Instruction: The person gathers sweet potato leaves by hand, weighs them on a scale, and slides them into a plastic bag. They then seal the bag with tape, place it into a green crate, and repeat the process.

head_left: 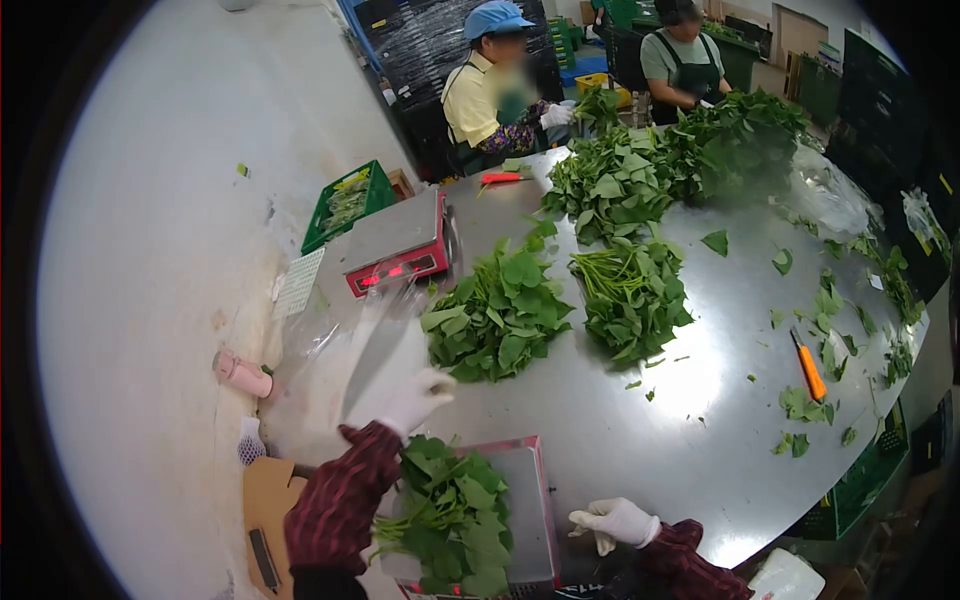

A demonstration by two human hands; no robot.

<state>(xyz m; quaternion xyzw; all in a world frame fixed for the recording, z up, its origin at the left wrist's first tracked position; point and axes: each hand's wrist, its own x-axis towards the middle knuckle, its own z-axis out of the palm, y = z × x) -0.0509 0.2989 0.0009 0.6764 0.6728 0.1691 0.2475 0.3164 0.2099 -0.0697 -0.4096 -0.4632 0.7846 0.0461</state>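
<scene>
A bunch of leafy greens (pixel 465 515) lies on the near red-edged scale (pixel 530 500). My left hand (pixel 415 398), white-gloved, is above the scale's far left side, its fingers curled; whether it pinches the clear plastic beside it I cannot make out. To the right of the scale is my right hand (pixel 615 522), also gloved, fingers partly bent and apart, with nothing in it. Beyond my hands lie a leafy pile (pixel 500 315) and a bundle with stems (pixel 635 300) on the metal table (pixel 600 430).
A second scale (pixel 400 240) stands at the back left by a green crate (pixel 348 205). An orange-handled knife (pixel 808 368) lies among loose leaves at right. Two co-workers stand or sit behind a large heap of greens (pixel 740 135). A pink bottle (pixel 243 373) is at left.
</scene>
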